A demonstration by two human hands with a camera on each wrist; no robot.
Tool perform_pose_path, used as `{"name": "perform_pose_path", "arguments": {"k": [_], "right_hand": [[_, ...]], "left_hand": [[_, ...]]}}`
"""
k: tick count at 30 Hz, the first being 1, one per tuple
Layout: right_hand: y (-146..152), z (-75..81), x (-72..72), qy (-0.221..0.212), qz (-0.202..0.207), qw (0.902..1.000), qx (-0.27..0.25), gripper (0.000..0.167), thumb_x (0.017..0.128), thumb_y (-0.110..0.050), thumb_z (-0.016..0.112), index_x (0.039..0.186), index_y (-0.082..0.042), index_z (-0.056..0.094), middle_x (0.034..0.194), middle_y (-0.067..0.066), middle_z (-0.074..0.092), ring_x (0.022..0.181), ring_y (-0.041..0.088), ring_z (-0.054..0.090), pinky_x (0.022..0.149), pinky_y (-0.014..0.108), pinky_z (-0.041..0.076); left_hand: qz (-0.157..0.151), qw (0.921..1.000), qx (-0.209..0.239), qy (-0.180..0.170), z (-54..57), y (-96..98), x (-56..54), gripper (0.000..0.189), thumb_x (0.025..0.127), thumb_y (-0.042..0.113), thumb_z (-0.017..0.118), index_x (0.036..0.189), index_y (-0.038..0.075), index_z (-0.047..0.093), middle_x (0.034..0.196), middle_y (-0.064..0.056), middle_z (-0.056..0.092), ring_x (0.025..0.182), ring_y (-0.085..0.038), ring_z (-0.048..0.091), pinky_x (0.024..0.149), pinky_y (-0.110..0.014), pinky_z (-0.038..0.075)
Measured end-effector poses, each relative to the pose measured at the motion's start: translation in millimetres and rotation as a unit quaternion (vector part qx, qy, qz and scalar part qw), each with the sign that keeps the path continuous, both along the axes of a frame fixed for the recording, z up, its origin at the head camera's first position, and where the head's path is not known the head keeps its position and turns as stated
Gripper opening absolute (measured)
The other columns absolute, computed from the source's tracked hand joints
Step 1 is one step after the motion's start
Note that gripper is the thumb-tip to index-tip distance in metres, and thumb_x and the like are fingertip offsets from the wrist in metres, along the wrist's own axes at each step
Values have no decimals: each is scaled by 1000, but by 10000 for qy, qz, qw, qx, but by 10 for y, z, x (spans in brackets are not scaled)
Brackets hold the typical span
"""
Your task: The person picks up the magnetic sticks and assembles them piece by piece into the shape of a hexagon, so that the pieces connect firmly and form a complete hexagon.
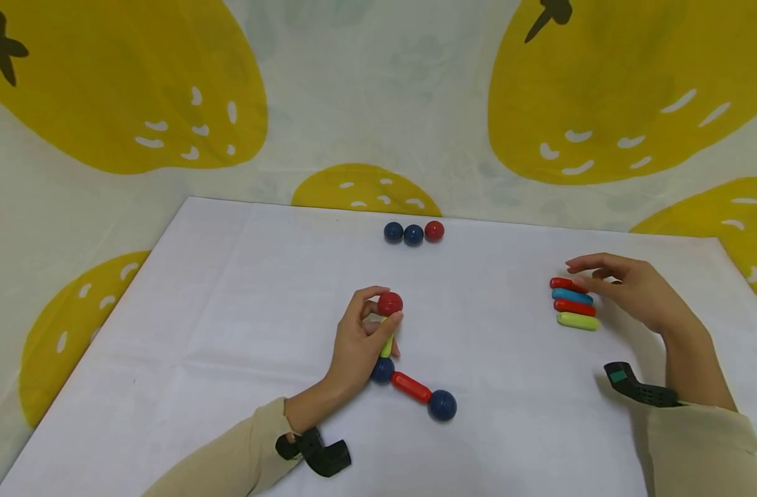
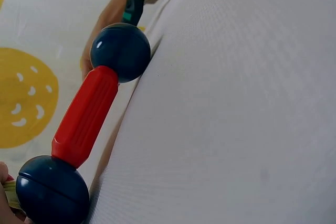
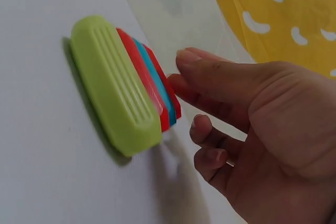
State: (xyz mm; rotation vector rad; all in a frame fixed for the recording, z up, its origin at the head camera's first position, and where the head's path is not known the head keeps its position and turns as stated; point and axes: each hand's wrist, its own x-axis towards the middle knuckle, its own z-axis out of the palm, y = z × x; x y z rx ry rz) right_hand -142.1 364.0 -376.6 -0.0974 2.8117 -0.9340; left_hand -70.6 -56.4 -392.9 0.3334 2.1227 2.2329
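My left hand (image 1: 356, 338) holds a chain of magnetic building pieces, with thumb and fingers around a yellow-green rod (image 1: 387, 347) and the red ball (image 1: 390, 304) at its top. Below that rod comes a blue ball (image 1: 383, 370), then a red rod (image 1: 411, 387) ending in another blue ball (image 1: 442, 405). At the right, thumb and fingers of my right hand (image 1: 633, 286) are parted beside the far red rod (image 1: 564, 284) of a row. In the right wrist view, the fingertips are right by that row's end, behind the green rod (image 3: 115, 85).
Two blue balls (image 1: 413, 235) and a red ball (image 1: 435, 231) stand together near the back edge of the white table (image 1: 241, 276). Nearer than the far red rod lie a blue rod (image 1: 572, 296), a red rod (image 1: 575, 307) and a yellow-green rod (image 1: 577, 321). Fruit-patterned cloth (image 1: 378, 103) hangs behind.
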Motion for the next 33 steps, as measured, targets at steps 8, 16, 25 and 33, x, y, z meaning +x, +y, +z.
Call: {"name": "perform_pose_path", "arguments": {"k": [8,16,25,33], "right_hand": [[94,-79,-15,-352,22,9994,7,45,93,-48,56,129,-20,58,126,6,55,105,13,45,80,16,38],[85,-121,-19,-244,-63,9997,-42,43,94,-47,56,126,-19,62,128,8,54,114,18,40,80,16,38],[66,-133,-26,-192,-374,9991,97,55,93,-54,51,129,-12,59,127,19,52,112,34,38,78,41,41],[20,-54,-38,185,-438,9989,6,45,94,-45,55,127,-14,61,103,13,62,80,23,51,60,25,44]], "left_hand": [[4,10000,-11,-49,20,1,3,40,94,4,60,130,5,44,96,-14,57,55,-43,59,53,-22,47],[-5,10000,-23,-47,39,1,0,40,93,3,60,130,4,44,96,-14,57,55,-43,59,53,-22,47],[-22,10000,-23,-41,31,3,1,40,93,4,60,130,4,44,96,-13,57,56,-43,59,53,-22,47],[-33,10000,-47,15,29,-3,-1,40,93,3,60,130,4,44,96,-13,57,56,-43,59,53,-22,47]]}}
